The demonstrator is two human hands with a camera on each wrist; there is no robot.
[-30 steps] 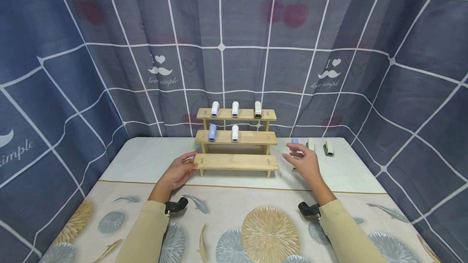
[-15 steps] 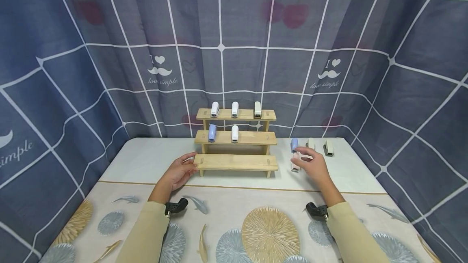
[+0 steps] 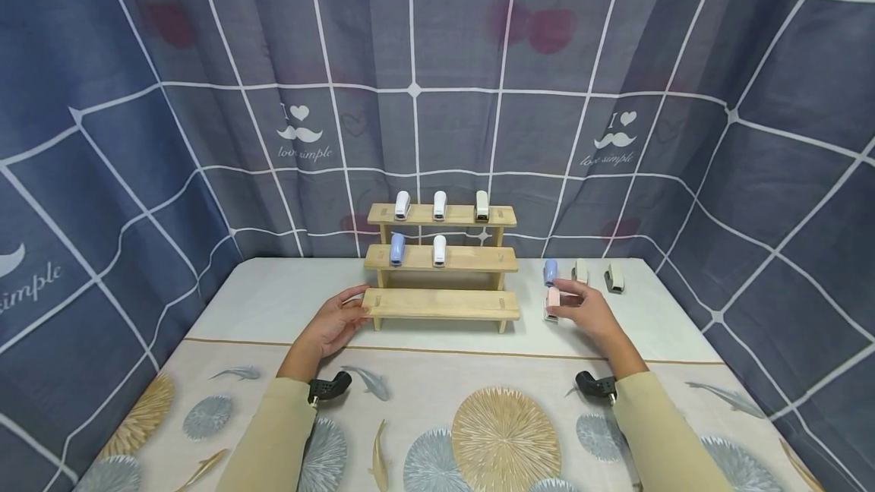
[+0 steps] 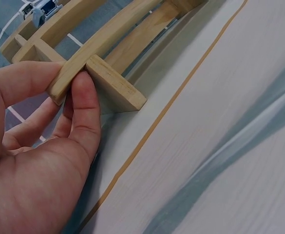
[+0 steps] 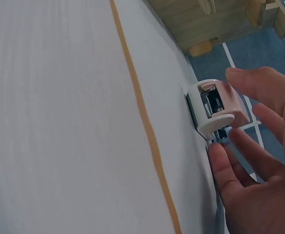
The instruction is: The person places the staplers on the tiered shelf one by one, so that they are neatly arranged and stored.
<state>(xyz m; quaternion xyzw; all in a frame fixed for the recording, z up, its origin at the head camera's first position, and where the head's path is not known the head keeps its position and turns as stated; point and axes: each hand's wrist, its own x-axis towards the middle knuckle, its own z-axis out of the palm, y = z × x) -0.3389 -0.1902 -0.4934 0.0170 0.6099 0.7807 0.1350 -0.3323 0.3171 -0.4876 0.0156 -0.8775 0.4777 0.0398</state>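
Note:
A three-tier wooden display stand stands on the white cloth. My left hand pinches the left end of its lowest shelf; in the left wrist view the fingers curl round that board beside its leg. Right of the stand, my right hand has thumb and fingers on either side of a small pink and white stapler. The right wrist view shows this stapler with its base at the tabletop and fingertips right at its lid. Part of the stapler is hidden by the fingers.
On the top shelf sit two white staplers and one cream stapler. The middle shelf bears a blue stapler and a white stapler. Behind the right hand stand another blue stapler and two cream ones. A checked curtain encloses the table.
My right hand has moved slightly right and down from above the pink and white stapler, and its fingers have closed in around it. The left hand and the stand have stayed put.

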